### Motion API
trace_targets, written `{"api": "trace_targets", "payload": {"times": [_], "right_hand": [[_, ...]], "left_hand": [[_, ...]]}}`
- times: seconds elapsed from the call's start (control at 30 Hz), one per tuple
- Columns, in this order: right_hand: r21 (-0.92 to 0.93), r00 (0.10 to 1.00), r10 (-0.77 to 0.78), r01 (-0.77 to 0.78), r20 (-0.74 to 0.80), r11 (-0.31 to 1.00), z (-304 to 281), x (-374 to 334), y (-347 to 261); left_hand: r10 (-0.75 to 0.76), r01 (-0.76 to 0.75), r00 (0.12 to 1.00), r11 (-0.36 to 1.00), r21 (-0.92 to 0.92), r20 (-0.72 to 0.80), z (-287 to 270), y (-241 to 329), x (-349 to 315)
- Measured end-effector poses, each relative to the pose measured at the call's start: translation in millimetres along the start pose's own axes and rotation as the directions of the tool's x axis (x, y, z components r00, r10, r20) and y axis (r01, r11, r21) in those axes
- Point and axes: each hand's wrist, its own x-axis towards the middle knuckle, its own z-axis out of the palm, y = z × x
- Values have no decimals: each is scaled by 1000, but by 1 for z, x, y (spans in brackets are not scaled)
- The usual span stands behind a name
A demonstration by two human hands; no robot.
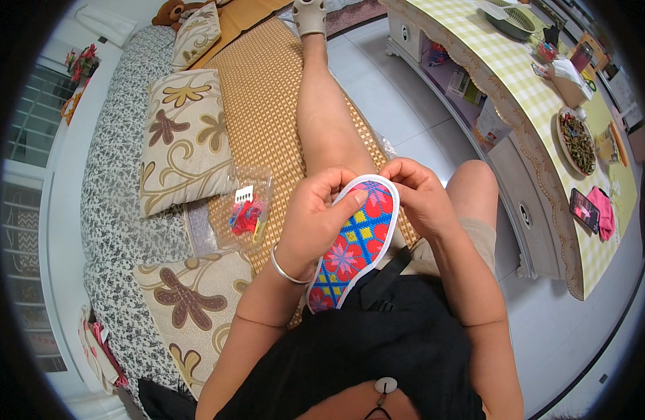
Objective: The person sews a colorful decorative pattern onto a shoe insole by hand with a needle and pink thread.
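An embroidered insole [362, 241] with red and pink flowers on blue and yellow, edged in white, is held up over my lap. My left hand [321, 213] grips its left side near the toe end, thumb pressed on the patterned face and fingers behind. At the top right edge, my right hand [422, 194] is closed, thumb and forefinger pinched at the white border. Any needle or thread between those fingertips is too small to make out. The insole's lower end rests against my black top. Left of my left hand lies a clear plastic bag [247, 213] with red and blue thread inside.
I sit on a sofa with a woven tan mat [266, 91]; one leg stretches along it. Floral cushions [186, 143] lie at the left. On the right stands a long table with a checked cloth [539, 105], holding a plate of food [576, 140], a phone [583, 208] and a pink cloth [602, 213].
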Motion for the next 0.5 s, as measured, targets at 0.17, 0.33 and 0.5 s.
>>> {"api": "trace_targets", "payload": {"times": [0.17,0.33,0.5], "right_hand": [[-58,995,-66,62,-77,996,9,2,2],[-880,693,-685,446,223,165,25,4,-24],[-754,619,-729,618,292,223,41,0,-34]], "left_hand": [[-3,2,997,1000,-24,-72,1,-2,4],[193,-173,974,972,158,-121,-9,-4,8],[388,-290,908,853,434,-155,-10,-12,15]]}}
